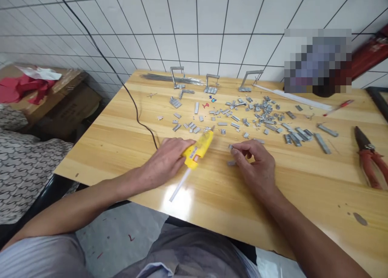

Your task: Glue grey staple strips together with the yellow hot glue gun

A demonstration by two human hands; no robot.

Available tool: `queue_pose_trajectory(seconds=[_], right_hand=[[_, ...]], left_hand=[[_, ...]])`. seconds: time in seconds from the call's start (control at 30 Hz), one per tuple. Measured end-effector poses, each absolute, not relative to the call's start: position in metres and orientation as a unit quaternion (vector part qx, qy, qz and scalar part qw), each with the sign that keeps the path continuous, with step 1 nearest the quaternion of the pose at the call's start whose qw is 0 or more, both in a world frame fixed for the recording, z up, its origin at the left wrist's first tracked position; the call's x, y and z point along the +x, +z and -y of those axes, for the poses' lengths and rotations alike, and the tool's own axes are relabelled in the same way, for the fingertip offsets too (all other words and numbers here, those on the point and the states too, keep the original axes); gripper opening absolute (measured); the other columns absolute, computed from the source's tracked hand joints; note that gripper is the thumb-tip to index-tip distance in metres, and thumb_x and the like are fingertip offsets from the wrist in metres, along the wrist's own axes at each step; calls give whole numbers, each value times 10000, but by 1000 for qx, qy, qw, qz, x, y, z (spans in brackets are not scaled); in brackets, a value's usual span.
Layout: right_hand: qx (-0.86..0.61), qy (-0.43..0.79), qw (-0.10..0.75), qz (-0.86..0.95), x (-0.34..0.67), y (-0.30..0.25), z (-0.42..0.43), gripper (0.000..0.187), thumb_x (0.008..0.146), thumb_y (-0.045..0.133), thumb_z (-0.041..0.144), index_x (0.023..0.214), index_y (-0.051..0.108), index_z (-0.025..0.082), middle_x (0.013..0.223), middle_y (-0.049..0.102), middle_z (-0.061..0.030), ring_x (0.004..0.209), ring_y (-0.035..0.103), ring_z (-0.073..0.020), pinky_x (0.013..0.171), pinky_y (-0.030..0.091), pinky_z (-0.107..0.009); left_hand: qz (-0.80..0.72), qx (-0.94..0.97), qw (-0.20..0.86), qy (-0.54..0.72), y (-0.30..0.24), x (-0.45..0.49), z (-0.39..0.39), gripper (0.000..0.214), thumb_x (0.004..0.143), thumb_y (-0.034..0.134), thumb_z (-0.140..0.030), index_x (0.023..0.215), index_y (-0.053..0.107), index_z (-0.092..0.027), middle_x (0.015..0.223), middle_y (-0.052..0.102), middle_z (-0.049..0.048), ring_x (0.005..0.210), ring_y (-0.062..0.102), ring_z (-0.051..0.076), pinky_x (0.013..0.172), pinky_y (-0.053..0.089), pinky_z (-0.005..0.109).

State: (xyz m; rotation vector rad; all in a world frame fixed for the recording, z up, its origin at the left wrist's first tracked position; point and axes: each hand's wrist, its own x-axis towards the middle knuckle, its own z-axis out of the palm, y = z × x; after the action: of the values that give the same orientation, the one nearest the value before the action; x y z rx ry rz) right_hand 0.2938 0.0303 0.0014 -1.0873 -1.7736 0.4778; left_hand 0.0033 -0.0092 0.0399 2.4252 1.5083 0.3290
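My left hand (pixel 168 158) is closed round the handle of a yellow hot glue gun (pixel 198 148). A white glue stick (pixel 180 185) sticks out of its back, and its nozzle points up and away over the table. To the right, my right hand (pixel 257 162) pinches a small grey metal piece (pixel 230 147) between thumb and fingertips. Just below those fingertips another small grey piece (pixel 231 163) lies on the wood. Many loose grey pieces (pixel 266 110) are scattered beyond both hands.
Three small frames (pixel 212 83) built of grey pieces stand along the tiled wall, near a bundle of thin wires (pixel 172 79). Red-handled pliers (pixel 370 156) and a red pen (pixel 338 107) lie at the right. A black cord (pixel 133 102) crosses the table's left side.
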Motion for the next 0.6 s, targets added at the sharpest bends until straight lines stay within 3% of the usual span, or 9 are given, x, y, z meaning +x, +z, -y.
queue_pose_trajectory(seconds=[0.33, 0.6], right_hand=[[-443, 117, 456, 763, 295, -5, -35, 87, 959, 688, 204, 938, 760, 247, 791, 731, -13, 686, 650, -157, 624, 537, -316], [-442, 112, 436, 776, 294, -8, -36, 88, 953, 704, 183, 968, 773, 235, 819, 751, -30, 743, 690, -170, 655, 563, -314]], left_hand=[[-459, 852, 190, 164, 0, 33, 13, 468, 1008, 423, -100, 1447, 541, -210, 1337, 706, 113, 1227, 639, 259, 1068, 454, 426], [-425, 873, 162, 174, -6, 29, 14, 425, 1025, 400, -112, 1426, 524, -175, 1220, 722, 123, 1097, 649, 259, 991, 453, 419]])
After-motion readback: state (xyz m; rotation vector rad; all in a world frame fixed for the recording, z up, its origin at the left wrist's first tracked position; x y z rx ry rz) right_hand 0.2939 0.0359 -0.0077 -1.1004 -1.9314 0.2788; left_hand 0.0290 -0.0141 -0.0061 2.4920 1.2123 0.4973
